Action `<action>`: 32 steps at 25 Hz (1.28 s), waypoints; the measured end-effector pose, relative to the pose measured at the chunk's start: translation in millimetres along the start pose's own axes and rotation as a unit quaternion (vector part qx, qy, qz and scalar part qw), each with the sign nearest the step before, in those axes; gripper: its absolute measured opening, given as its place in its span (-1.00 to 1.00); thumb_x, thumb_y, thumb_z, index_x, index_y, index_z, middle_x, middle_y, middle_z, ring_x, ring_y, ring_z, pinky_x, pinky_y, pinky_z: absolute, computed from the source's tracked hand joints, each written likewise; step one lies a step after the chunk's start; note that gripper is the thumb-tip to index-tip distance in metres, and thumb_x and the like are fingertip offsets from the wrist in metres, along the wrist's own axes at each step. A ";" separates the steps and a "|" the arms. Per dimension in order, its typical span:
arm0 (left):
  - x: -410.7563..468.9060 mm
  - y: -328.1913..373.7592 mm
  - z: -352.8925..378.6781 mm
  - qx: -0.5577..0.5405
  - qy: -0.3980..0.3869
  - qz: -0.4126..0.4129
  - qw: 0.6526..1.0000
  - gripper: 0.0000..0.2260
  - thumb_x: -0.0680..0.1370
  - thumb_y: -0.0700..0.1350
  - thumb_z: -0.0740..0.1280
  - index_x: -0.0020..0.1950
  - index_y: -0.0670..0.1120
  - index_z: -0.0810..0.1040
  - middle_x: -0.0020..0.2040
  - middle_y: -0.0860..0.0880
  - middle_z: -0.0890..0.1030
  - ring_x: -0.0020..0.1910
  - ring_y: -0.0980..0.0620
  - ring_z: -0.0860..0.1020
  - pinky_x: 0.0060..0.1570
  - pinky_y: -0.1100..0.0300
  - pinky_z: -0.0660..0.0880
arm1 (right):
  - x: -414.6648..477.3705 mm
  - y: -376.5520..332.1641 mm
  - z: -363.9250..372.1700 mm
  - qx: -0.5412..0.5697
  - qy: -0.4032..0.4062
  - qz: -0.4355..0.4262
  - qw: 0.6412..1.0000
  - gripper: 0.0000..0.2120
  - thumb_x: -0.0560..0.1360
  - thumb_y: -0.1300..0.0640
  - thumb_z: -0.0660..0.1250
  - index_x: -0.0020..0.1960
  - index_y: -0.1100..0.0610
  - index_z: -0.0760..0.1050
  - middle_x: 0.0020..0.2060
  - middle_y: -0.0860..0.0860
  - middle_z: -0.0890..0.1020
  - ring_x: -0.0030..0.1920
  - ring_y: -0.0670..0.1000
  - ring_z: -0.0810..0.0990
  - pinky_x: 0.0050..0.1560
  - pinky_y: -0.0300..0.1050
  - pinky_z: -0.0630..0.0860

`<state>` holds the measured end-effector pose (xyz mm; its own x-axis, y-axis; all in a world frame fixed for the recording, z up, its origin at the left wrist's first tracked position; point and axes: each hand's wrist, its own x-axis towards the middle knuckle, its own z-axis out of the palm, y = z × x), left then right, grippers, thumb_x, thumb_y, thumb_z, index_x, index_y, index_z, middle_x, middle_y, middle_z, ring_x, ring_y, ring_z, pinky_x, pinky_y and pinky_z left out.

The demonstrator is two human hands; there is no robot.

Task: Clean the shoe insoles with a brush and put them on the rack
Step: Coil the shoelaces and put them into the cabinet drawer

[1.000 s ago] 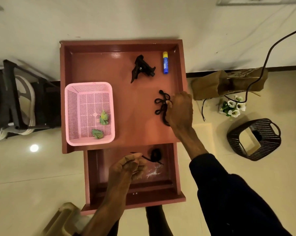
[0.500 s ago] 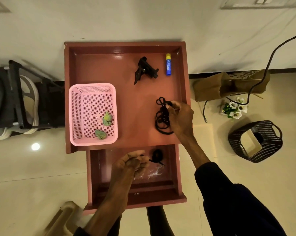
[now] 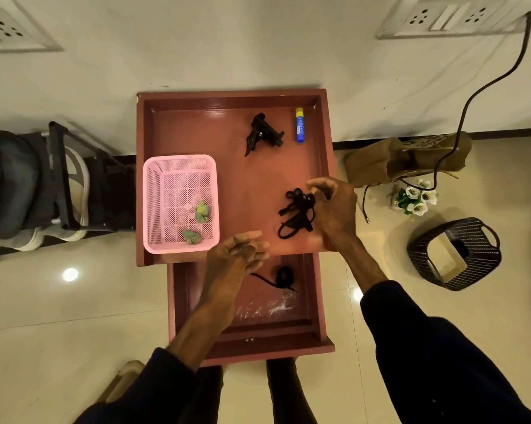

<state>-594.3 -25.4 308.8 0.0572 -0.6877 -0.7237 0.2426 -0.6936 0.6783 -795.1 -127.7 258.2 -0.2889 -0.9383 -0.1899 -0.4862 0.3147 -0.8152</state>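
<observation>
Right hand [image 3: 334,209] is closed on a black lace bundle [image 3: 296,214] lying on the red counter [image 3: 252,179]; left hand [image 3: 238,255] is held empty, fingers loosely apart, nearby.

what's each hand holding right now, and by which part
The right hand pinches the black lace bundle at its upper right edge, fingertips closed on the loops. The left hand holds nothing, its fingers loosely extended.

The right hand [image 3: 334,209] covers one end of the tangled black lace [image 3: 296,214], so its grip cannot be read. The left hand [image 3: 236,255] is motion-blurred at the fingertips. The shoe rack [image 3: 59,185] runs off the left edge, its contents indistinct.
</observation>
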 end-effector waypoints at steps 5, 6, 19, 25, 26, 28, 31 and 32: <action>0.2 -28.9 -1.9 0.001 0.006 -0.015 1.000 -0.80 0.60 -0.24 0.37 0.22 -0.14 0.63 0.04 -0.11 0.74 0.06 -0.10 0.71 0.12 0.05 0.61 | -10.7 23.6 -2.3 -0.016 0.026 -0.043 0.999 -0.67 0.50 0.47 0.32 0.15 0.18 0.66 0.12 -0.01 0.68 0.16 -0.12 0.63 0.23 -0.21 0.58; -0.3 -33.4 -1.7 0.004 0.009 -0.020 1.000 -0.80 0.61 -0.25 0.37 0.22 -0.14 0.63 0.04 -0.10 0.74 0.05 -0.10 0.72 0.10 0.07 0.61 | -16.6 26.2 -3.0 -0.046 0.035 -0.080 0.995 -0.69 0.50 0.45 0.35 0.15 0.19 0.65 0.14 0.01 0.66 0.19 -0.07 0.60 0.25 -0.22 0.55; 5.3 -55.6 -3.8 -0.003 0.016 -0.018 1.000 -0.79 0.62 -0.26 0.37 0.25 -0.23 0.60 0.06 -0.19 0.72 0.03 -0.17 0.72 0.11 0.00 0.65 | -30.2 71.9 31.9 -0.399 -0.152 -0.151 0.891 -0.79 0.46 0.39 0.44 0.05 0.19 0.66 0.03 0.10 0.67 0.12 0.14 0.55 0.07 0.06 0.59; -14.5 -15.7 7.2 0.011 -0.007 0.007 1.000 -0.79 0.55 -0.21 0.43 0.18 -0.13 0.64 0.01 -0.06 0.75 0.04 -0.09 0.72 0.11 0.04 0.65 | -47.1 14.6 -5.0 -0.221 -0.089 -0.127 0.963 -0.88 0.55 0.26 0.44 0.03 0.09 0.70 -0.10 0.00 0.70 -0.01 0.04 0.64 -0.01 -0.09 0.57; -23.3 -2.0 11.4 0.022 -0.016 0.025 0.999 -0.77 0.53 -0.19 0.46 0.19 -0.11 0.65 0.04 -0.05 0.75 0.06 -0.08 0.72 0.15 0.01 0.64 | -52.6 -6.9 -18.2 -0.130 -0.083 -0.107 0.982 -0.85 0.56 0.28 0.43 0.06 0.09 0.70 -0.09 -0.04 0.70 -0.01 0.00 0.67 0.01 -0.13 0.59; -41.6 30.4 21.9 0.067 -0.023 0.082 0.994 -0.71 0.54 -0.16 0.48 0.26 -0.02 0.64 0.13 0.03 0.72 0.12 0.02 0.69 0.18 0.02 0.62 | -61.7 -54.1 -45.1 -0.006 -0.078 -0.085 0.993 -0.80 0.56 0.33 0.41 0.14 0.13 0.68 -0.07 -0.11 0.68 0.00 -0.16 0.69 0.04 -0.29 0.58; -65.9 89.1 40.0 0.131 -0.020 0.167 0.977 -0.57 0.56 -0.09 0.48 0.42 0.09 0.54 0.29 0.14 0.62 0.18 0.18 0.62 0.07 0.34 0.58 | -67.6 -113.9 -76.1 0.026 -0.102 -0.095 0.990 -0.80 0.56 0.30 0.42 0.18 0.25 0.64 -0.09 -0.17 0.65 -0.07 -0.39 0.62 -0.07 -0.51 0.48; -75.0 110.7 45.8 0.141 -0.016 0.190 0.971 -0.55 0.56 -0.09 0.47 0.44 0.08 0.52 0.30 0.11 0.60 0.19 0.20 0.60 0.04 0.40 0.56 | -68.9 -133.3 -86.6 0.027 -0.108 -0.106 0.988 -0.79 0.56 0.26 0.42 0.19 0.25 0.62 -0.07 -0.16 0.65 -0.07 -0.40 0.62 -0.08 -0.51 0.48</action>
<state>-616.0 -60.5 444.0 0.0588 -0.9088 -0.4130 -0.0661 -0.4164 0.9068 -781.9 -92.7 427.4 0.0001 -0.9928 -0.1197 -0.4706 0.1056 -0.8760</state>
